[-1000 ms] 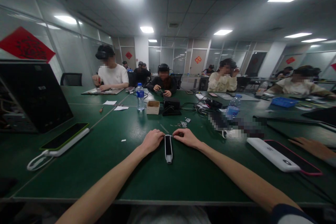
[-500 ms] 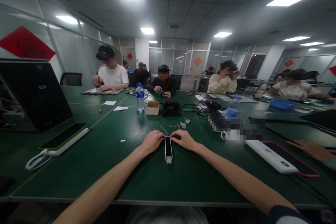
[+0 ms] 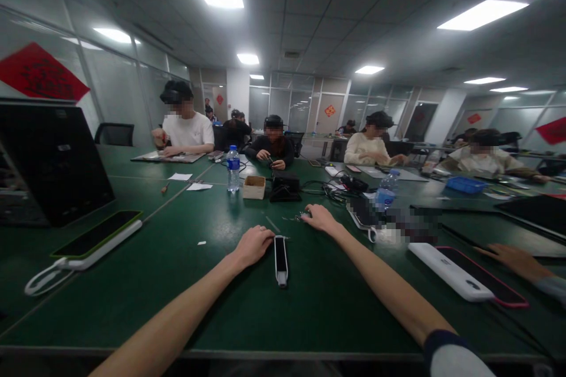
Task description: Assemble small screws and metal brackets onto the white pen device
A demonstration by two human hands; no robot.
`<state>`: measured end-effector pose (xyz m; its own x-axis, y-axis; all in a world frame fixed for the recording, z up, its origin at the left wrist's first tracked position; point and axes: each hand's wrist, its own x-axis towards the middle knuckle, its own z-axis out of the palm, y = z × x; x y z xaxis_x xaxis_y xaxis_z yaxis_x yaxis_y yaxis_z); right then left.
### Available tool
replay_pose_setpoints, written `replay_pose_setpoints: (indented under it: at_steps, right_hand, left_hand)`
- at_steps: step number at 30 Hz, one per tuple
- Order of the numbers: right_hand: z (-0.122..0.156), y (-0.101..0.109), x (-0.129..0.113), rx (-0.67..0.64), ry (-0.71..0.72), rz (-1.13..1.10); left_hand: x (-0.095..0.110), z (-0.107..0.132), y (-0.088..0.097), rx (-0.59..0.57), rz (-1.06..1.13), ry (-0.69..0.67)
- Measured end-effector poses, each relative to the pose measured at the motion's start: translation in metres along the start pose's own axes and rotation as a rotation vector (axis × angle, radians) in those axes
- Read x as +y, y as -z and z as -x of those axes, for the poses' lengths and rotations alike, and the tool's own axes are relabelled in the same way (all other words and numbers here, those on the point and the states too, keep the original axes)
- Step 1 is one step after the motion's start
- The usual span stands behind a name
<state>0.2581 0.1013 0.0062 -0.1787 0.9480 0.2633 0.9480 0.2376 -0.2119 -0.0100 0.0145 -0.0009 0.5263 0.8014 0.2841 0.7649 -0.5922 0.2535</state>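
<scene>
A slim white device with a long dark screen (image 3: 280,259) lies on the green table in front of me, its narrow end towards me. My left hand (image 3: 255,244) rests at its far left corner, with the fingers curled together and the fingertips against or right beside it. What those fingers pinch, if anything, is too small to make out. Farther off and to the right, my right hand (image 3: 320,218) reaches over small shiny pieces (image 3: 301,217), partly covering them. Its thumb and fingers look slightly apart around them. A thin clear strip (image 3: 273,224) lies between the hands.
Ahead stand a water bottle (image 3: 233,169), a small open box (image 3: 254,187) and a black stand (image 3: 284,185) with cables. Phones and white power banks lie left (image 3: 106,246) and right (image 3: 451,271). A co-worker's hand (image 3: 513,259) is at the right; other people sit opposite.
My right hand has left the device's far end and moved forward and right onto the small shiny pieces. My left hand stays by the device. The view has tilted slightly up.
</scene>
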Motion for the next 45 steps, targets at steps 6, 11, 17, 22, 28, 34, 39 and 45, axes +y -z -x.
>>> replay_pose_setpoints:
  at_steps: [6, 11, 17, 22, 28, 34, 39, 45]
  right_hand:
    - [-0.015, -0.007, 0.007, -0.123, -0.110, -0.017]
    - [-0.017, 0.003, 0.019, -0.129, -0.123, 0.014]
    - [-0.013, 0.007, 0.030, -0.203, -0.107, 0.083]
    - [-0.013, 0.008, 0.023, -0.181, -0.049, 0.125]
    - [-0.010, 0.007, 0.003, -0.152, 0.142, 0.153]
    - [-0.005, 0.004, -0.008, -0.157, 0.183, 0.224]
    - [-0.004, 0.001, -0.010, -0.137, 0.180, 0.268]
    - [0.001, 0.003, -0.016, -0.068, 0.205, 0.267]
  left_hand:
    - [-0.001, -0.001, -0.001, -0.009, -0.016, 0.000]
    - [-0.002, -0.001, -0.002, -0.005, -0.013, -0.005]
    - [-0.002, 0.000, -0.001, -0.005, 0.008, 0.001]
    - [0.001, 0.000, 0.000, -0.012, 0.002, 0.014]
    - [0.004, 0.000, 0.000, -0.005, -0.018, 0.013]
    - [0.005, 0.001, 0.001, 0.004, -0.018, 0.009]
    - [0.005, 0.000, -0.001, 0.015, -0.022, -0.016]
    - [0.007, 0.002, 0.003, 0.004, -0.007, -0.009]
